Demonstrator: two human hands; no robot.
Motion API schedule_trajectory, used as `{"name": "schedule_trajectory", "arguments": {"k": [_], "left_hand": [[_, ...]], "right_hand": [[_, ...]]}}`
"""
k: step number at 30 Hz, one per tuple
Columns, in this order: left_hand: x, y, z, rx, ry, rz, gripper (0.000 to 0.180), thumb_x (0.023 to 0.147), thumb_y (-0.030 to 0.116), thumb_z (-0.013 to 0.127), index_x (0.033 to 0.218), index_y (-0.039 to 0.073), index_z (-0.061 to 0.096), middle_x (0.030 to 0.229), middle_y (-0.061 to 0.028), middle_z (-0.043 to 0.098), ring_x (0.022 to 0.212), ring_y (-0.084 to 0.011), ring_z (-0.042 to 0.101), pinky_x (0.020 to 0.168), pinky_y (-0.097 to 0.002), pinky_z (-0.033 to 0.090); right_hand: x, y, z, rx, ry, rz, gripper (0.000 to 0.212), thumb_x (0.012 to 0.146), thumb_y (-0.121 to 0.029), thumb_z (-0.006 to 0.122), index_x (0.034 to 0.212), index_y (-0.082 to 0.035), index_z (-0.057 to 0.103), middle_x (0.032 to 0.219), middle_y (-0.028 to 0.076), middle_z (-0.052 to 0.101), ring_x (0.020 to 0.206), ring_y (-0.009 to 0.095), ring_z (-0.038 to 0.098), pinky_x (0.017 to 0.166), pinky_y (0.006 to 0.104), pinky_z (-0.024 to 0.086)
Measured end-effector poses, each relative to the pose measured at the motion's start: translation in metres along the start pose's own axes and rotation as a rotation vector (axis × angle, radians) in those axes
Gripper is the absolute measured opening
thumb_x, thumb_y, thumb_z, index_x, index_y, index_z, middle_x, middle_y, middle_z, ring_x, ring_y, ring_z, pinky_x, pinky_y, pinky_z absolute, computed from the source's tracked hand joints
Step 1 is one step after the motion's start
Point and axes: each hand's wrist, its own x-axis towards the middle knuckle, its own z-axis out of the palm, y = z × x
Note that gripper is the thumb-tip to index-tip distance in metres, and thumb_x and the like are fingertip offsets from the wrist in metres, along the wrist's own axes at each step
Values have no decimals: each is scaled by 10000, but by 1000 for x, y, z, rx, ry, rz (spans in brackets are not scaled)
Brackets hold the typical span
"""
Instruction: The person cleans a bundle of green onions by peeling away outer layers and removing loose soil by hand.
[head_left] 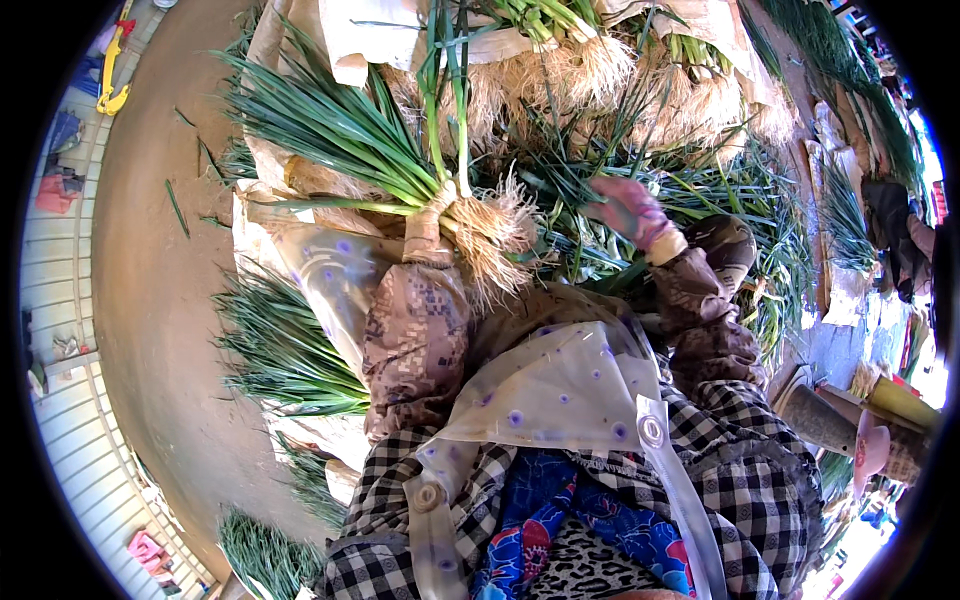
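Note:
My left hand (428, 228), at the end of a camouflage sleeve, is closed around a bunch of green garlic (350, 150). The long leaves fan out to the upper left, and the pale stringy roots (490, 235) hang to the right. My right hand (636, 212), in a patterned pinkish glove, is held apart from the bunch, over loose leaves. It is smeared a little by motion, but its fingers look stretched out with nothing in them. Below both hands, a pile of loose greens (690, 190) spreads. A clear plastic apron with purple dots (540, 390) covers my lap.
Ahead lie several rooted bunches (590, 70) on pale sacking (370, 30). More greens (285, 345) lie at my left on the brown floor (150, 260). A yellow tool (112, 75) is by the tiled strip at the far left. Dark boots (815, 415) appear at the right.

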Motion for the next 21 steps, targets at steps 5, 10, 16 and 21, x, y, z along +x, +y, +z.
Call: {"name": "schedule_trajectory", "arguments": {"k": [5, 10, 16, 21], "left_hand": [[-10, -26, 23, 138, -27, 57, 203, 763, 160, 640, 893, 9, 599, 731, -51, 607, 537, -128, 533, 458, -235, 427], [-23, -14, 22, -23, -293, 181, 284, 778, 97, 614, 1032, -1, 535, 762, -29, 563, 678, -131, 524, 579, -220, 440], [-33, -13, 6, -477, -499, 48, 338, 782, 90, 591, 1088, -1, 480, 819, -80, 544, 751, -190, 507, 655, -262, 445], [-42, -23, 18, -362, -428, 36, 301, 771, 84, 599, 1034, -10, 489, 779, -57, 513, 679, -154, 457, 624, -246, 411]], "right_hand": [[70, -93, 33, 2198, -87, 200, 158, 829, -150, 516, 921, -28, 557, 851, 142, 591, 766, 231, 573, 746, 336, 477], [86, -71, 67, 1170, 184, 718, 155, 829, -150, 515, 914, -37, 577, 820, 63, 604, 639, 122, 560, 514, 262, 450], [97, -23, 49, 1633, 183, 490, 264, 758, -72, 609, 1001, 19, 564, 786, 81, 616, 674, 149, 590, 578, 268, 467], [139, -80, 17, 1731, -205, 534, 349, 776, -260, 634, 1017, -16, 570, 782, 22, 606, 598, 65, 513, 497, 179, 413]]}}
